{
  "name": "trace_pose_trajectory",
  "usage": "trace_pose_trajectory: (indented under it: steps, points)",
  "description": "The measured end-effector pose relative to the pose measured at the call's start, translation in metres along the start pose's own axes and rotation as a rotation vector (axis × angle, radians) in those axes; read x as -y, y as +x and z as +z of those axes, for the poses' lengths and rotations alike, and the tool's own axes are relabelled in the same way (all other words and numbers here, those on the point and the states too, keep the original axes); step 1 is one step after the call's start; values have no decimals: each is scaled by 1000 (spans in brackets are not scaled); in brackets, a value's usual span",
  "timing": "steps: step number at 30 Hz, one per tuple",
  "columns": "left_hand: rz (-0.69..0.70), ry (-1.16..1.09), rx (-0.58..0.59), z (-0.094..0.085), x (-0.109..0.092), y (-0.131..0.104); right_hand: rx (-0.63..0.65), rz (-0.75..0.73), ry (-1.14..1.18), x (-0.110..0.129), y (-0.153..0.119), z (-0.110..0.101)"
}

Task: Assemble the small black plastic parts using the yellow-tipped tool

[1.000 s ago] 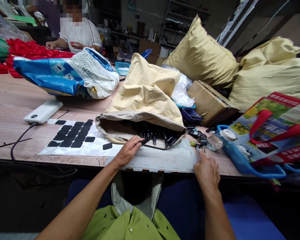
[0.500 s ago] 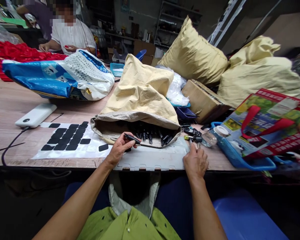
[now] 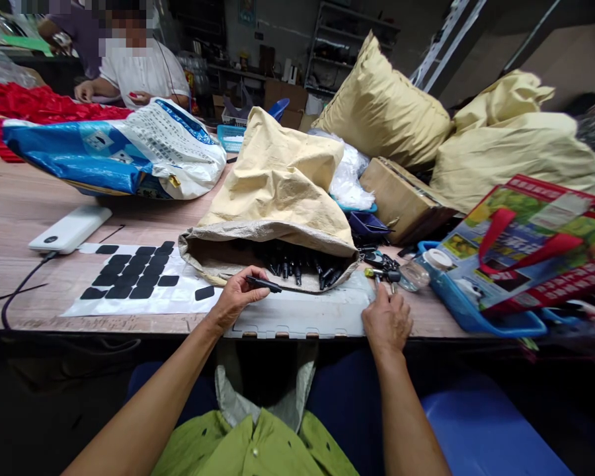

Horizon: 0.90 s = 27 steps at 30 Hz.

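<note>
Left hand (image 3: 237,296): shifted slightly toward 9 o'clock along the tan bag (image 3: 282,182).
Black piece (image 3: 265,284): drawn apart from the other pieces (image 3: 297,270), outer end swung from 4 toward 3 o'clock.
View: turned toward 3 o'clock.

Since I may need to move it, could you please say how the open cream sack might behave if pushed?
The cream sack would probably fold rather than stay stiff, as its sides crease and sag. The black pen-like pieces lying loose at its open mouth might spill out.

Green top (image 3: 287,443), dark flecks (image 3: 205,433), pale button (image 3: 255,453), dark blue legwear (image 3: 350,387), bare forearms (image 3: 153,393)
</note>
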State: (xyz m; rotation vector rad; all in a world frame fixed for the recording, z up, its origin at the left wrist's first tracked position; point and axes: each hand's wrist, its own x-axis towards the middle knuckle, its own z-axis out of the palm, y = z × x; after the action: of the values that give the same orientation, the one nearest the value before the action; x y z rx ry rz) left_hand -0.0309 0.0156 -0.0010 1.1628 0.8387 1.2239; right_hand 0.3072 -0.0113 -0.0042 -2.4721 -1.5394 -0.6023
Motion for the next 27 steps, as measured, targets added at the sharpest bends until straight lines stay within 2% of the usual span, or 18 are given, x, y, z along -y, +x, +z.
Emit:
trace_pose_trajectory:
  steps: [10, 15, 20, 23, 25, 27]
  points:
    - [-1, 142, 57, 1, -4, -1, 2, 2, 7, 1, 0, -2]
    - [-27, 209, 128, 1, -5, -2, -3, 0, 10, 0, 0, -1]
    - [-2, 404, 200, 5, -10, -4, 5, 5, 7, 0, 0, 0]
    - [59, 575, 275, 17, -24, -19, 9, 2, 5, 1, 0, -1]
    - [85, 640, 378, 29, -32, -38, 10, -1, 4, 1, 0, -2]
    - [61, 678, 513, 40, -31, -60, 11, -4, 3, 1, 0, -3]
